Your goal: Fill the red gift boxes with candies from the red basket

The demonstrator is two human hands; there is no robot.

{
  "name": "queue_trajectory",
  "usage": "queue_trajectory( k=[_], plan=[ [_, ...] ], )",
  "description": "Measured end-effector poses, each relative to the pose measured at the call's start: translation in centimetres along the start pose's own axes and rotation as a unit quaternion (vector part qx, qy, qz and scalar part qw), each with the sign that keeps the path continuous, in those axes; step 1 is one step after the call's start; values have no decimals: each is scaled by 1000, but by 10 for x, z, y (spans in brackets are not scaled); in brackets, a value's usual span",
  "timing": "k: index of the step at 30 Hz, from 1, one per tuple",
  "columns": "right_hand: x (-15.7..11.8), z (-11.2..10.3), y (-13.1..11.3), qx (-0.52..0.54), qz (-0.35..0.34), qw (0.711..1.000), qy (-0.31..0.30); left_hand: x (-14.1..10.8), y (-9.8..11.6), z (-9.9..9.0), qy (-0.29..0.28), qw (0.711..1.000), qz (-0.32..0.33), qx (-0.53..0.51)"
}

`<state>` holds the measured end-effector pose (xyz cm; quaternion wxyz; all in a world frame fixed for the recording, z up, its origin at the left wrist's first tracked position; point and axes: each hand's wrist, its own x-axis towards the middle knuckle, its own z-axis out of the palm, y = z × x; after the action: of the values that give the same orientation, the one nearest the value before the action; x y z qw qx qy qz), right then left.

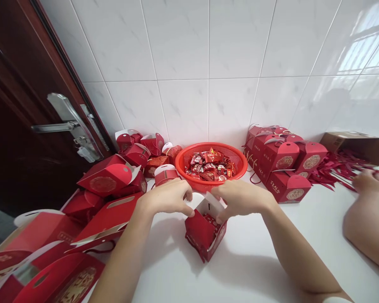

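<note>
A small red gift box with a white inside stands on the white table in front of me, its top flaps raised and apart. My left hand pinches the flap on the box's left side. On the right side, my right hand grips the opposite flap, its fingertips partly inside the opening. Red patterned contents show within, too small to name. Just behind the box sits a red plastic basket of wrapped candies.
Red gift boxes pile up along the left, beside a dark door. More boxes are stacked at the right. Beyond them lie red ribbons and a cardboard box. Another person's hand is at the ribbons. A tiled wall stands behind.
</note>
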<state>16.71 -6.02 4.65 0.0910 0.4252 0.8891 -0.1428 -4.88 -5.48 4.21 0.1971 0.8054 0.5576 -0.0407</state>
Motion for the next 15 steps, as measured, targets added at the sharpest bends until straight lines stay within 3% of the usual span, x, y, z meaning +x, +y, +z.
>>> queue_trajectory(
  k=[5,9,15],
  plan=[
    [3,7,-4,36,-78,994,-60,6,5,9,25,999,-29,35],
    [12,8,0,27,-62,996,-61,13,9,15,53,997,-25,50],
    [23,11,4,-15,18,999,-23,15,14,14,51,992,114,14]
  ],
)
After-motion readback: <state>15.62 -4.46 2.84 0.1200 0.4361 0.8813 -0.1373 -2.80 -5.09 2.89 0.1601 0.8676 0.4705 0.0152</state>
